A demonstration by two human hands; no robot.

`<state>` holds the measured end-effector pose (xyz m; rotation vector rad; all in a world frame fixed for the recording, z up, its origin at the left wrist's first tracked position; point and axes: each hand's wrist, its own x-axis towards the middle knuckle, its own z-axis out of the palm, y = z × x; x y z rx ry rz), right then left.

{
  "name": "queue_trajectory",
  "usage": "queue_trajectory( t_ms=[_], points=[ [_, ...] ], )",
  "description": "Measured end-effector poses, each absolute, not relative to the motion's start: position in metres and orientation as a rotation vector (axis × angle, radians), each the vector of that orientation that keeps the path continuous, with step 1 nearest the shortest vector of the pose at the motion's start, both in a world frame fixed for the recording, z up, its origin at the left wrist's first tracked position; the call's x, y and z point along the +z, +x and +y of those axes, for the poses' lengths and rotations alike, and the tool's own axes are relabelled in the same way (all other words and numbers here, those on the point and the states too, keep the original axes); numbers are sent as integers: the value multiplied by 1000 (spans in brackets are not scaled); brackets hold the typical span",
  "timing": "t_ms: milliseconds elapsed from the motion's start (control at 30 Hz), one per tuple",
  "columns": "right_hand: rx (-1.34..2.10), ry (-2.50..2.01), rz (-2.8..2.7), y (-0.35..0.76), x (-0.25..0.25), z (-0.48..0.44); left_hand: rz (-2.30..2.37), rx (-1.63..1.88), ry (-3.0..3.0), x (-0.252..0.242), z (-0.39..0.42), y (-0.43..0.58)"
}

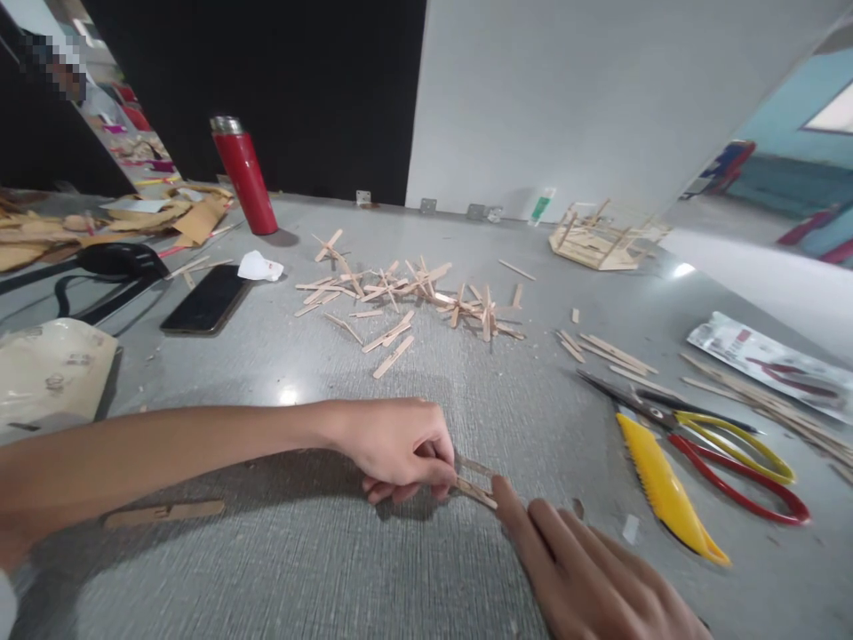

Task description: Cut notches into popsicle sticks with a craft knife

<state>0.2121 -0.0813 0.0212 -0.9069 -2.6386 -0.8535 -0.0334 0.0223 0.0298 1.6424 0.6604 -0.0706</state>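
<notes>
My left hand (406,449) is closed, with thumb and index finger pinching a small wooden craft stick (475,492). The stick's far end meets the index fingertip of my right hand (586,560), whose thumb is hidden below. A second narrow strip (476,466) shows just above the stick, between both hands. Under my left forearm lies a notched craft stick (166,513) on the grey table (333,569). To the right of my right hand rest a yellow-handled cutter (670,489) and scissors (726,453) with yellow and red handles.
Joined and loose sticks (413,289) spread across the table's middle. Behind stand a red flask (246,178) and a wooden stick frame (596,240). A phone (206,300), crumpled paper (259,267) and a pale packet (53,373) lie left; a silver packet (766,360) lies right.
</notes>
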Motion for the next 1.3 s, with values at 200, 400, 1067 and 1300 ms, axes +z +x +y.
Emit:
queue_trajectory(
  t_ms=[200,400,1067,1300],
  points=[
    [-791,-909,-2644,206,19,-78,632,-75,1640,29,23,-33],
    [-776,-938,-2648,208,16,-80,636,-73,1647,27,23,-33],
    [-1006,-884,-2669,201,22,-86,658,-86,1647,30,24,-34],
    [-1018,-927,-2657,204,19,-86,661,-74,1642,29,22,-33]
  ],
)
